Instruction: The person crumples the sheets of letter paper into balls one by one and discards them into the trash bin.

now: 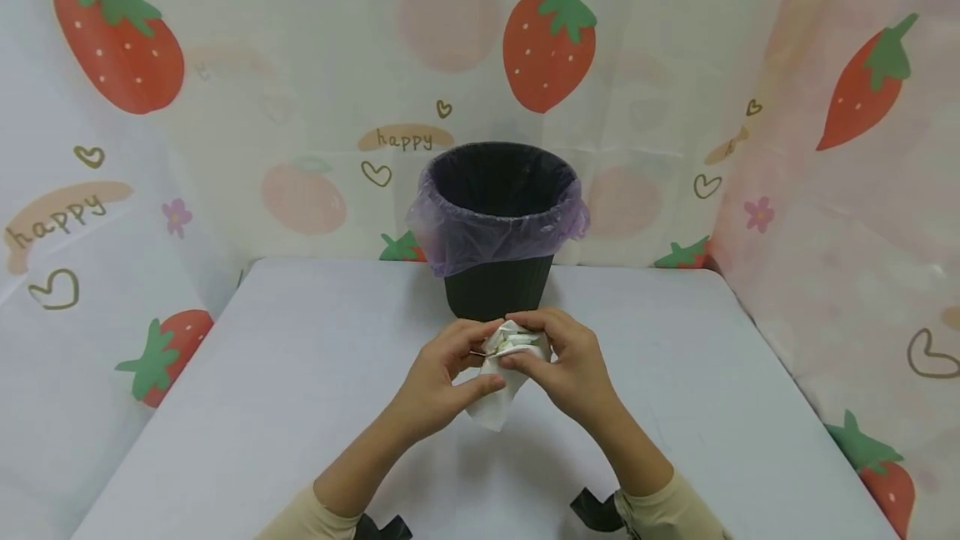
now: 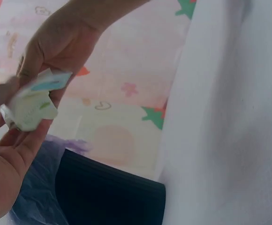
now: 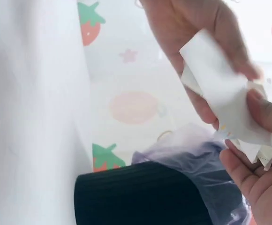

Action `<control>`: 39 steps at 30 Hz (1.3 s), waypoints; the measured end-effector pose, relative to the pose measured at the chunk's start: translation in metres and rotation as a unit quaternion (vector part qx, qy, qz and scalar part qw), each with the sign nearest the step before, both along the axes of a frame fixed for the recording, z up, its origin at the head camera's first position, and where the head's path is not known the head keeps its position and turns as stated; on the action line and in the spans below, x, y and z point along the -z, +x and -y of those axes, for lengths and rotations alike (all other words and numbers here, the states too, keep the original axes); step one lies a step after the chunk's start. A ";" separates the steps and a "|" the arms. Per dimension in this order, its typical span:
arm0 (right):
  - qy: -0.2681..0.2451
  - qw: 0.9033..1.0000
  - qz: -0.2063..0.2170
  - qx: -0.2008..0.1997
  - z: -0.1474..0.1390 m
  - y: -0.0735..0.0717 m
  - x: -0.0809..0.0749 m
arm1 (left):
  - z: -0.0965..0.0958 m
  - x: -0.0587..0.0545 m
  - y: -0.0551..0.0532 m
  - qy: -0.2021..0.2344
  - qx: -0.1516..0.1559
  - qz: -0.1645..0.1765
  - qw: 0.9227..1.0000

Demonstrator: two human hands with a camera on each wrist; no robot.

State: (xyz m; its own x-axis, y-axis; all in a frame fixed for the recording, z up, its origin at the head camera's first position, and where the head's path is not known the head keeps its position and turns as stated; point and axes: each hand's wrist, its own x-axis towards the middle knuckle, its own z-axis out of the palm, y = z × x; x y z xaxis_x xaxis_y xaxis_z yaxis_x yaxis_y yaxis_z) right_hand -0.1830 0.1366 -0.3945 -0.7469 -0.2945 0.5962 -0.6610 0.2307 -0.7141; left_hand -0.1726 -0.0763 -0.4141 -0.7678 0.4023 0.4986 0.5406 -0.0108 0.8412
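Both hands hold a crumpled, folded piece of white paper [image 1: 497, 402] with some green and blue print, close in front of the bin in the head view. My right hand [image 1: 573, 365] pinches its upper part between thumb and fingers. At its left side, my left hand [image 1: 438, 377] has fingers behind the paper and the thumb across its front. The printed folds of the paper [image 2: 33, 110] show in the left wrist view. A plain white face of the paper [image 3: 220, 89] hangs between the hands in the right wrist view.
A black ribbed trash bin [image 1: 498, 286] stands at the table's far edge, lined with a purple plastic bag [image 1: 480, 240] folded over its rim. The white table [image 1: 322, 373] is enclosed by a strawberry-print backdrop [image 1: 330, 65] at the back and sides.
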 end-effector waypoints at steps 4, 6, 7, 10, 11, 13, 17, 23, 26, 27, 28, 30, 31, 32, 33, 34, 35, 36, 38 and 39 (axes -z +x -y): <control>-0.027 0.999 0.034 -0.010 0.005 0.001 0.002 | 0.000 0.002 0.000 0.006 -0.032 -0.004 0.999; -0.039 0.999 0.037 -0.008 0.007 0.002 0.004 | 0.001 0.002 0.000 0.013 -0.039 0.000 0.999; -0.044 0.998 0.035 -0.005 0.008 0.003 0.006 | 0.001 0.002 0.000 0.016 -0.041 0.004 0.999; -0.058 0.998 0.021 0.000 0.012 0.004 0.008 | 0.001 0.001 0.001 0.032 -0.040 0.016 0.999; -0.061 0.998 0.014 0.002 0.013 0.005 0.008 | 0.000 0.001 0.001 0.038 -0.041 0.019 0.998; -0.069 0.998 0.005 0.002 0.013 0.005 0.008 | 0.000 0.002 0.001 0.047 -0.042 0.024 0.998; -0.102 0.994 0.034 -0.008 0.010 0.005 0.004 | 0.004 -0.001 0.001 0.020 -0.033 0.032 0.999; -0.186 0.974 0.123 -0.042 -0.002 0.001 -0.005 | 0.022 -0.014 -0.002 0.006 0.115 0.094 0.989; -0.203 0.965 0.156 -0.053 -0.005 -0.001 -0.007 | 0.028 -0.018 -0.006 0.016 0.205 0.090 0.974; -0.204 0.964 0.164 -0.053 -0.005 -0.001 -0.007 | 0.029 -0.018 -0.007 0.017 0.221 0.088 0.971; -0.203 0.963 0.169 -0.052 -0.005 -0.001 -0.007 | 0.029 -0.017 -0.008 0.017 0.228 0.089 0.969; -0.201 0.962 0.176 -0.048 -0.004 -0.002 -0.006 | 0.029 -0.017 -0.008 0.019 0.218 0.097 0.971; -0.199 0.962 0.179 -0.045 -0.003 -0.002 -0.005 | 0.027 -0.016 -0.008 0.017 0.200 0.097 0.975; -0.197 0.963 0.180 -0.044 -0.002 -0.001 -0.004 | 0.026 -0.015 -0.007 0.014 0.178 0.099 0.979; -0.195 0.963 0.181 -0.041 0.000 -0.001 -0.003 | 0.024 -0.014 -0.006 0.012 0.154 0.103 0.983; -0.193 0.964 0.179 -0.037 0.001 0.000 -0.001 | 0.021 -0.014 -0.005 0.010 0.131 0.104 0.986; -0.191 0.965 0.177 -0.033 0.003 0.001 0.000 | 0.019 -0.014 -0.003 0.007 0.107 0.103 0.989; -0.190 0.966 0.172 -0.028 0.004 0.001 0.002 | 0.016 -0.014 -0.002 0.005 0.086 0.100 0.991; -0.186 0.970 0.153 -0.017 0.008 0.002 0.004 | 0.011 -0.013 0.001 0.003 0.053 0.100 0.994; -0.183 0.973 0.141 -0.010 0.010 0.003 0.005 | 0.009 -0.013 0.002 0.006 0.041 0.102 0.994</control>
